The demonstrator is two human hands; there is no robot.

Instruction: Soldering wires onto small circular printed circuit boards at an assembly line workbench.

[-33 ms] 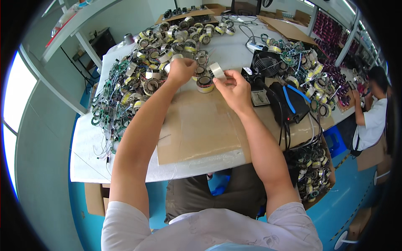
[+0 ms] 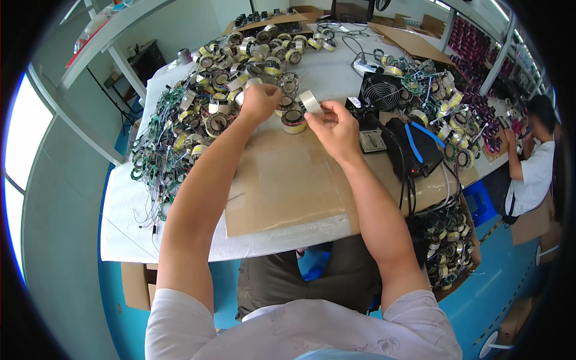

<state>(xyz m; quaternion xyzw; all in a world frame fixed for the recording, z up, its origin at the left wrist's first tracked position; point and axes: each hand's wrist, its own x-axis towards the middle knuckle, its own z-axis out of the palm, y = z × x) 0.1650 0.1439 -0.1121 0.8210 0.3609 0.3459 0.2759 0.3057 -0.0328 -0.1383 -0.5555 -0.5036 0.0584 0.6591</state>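
Note:
My right hand (image 2: pixel 338 129) pinches a white-banded ring-shaped coil (image 2: pixel 310 102) between thumb and fingers, tilted above the near edge of the pile. My left hand (image 2: pixel 261 102) reaches into the heap of similar ring-shaped coils (image 2: pixel 237 80), its fingers curled together. Whatever those fingers may hold is hidden. Between the two hands, a yellow-banded coil (image 2: pixel 294 122) rests at the far edge of a brown cardboard sheet (image 2: pixel 288 180), with another coil (image 2: pixel 288 83) beyond it.
Right of my right hand stand a black fan unit (image 2: pixel 381 93) and a black soldering station (image 2: pixel 414 150) with a blue-handled tool (image 2: pixel 414 143). Green circuit boards with wires (image 2: pixel 159 153) lie at the left. More coils fill a box (image 2: pixel 447 246) below the table. A co-worker (image 2: pixel 534 156) sits at far right.

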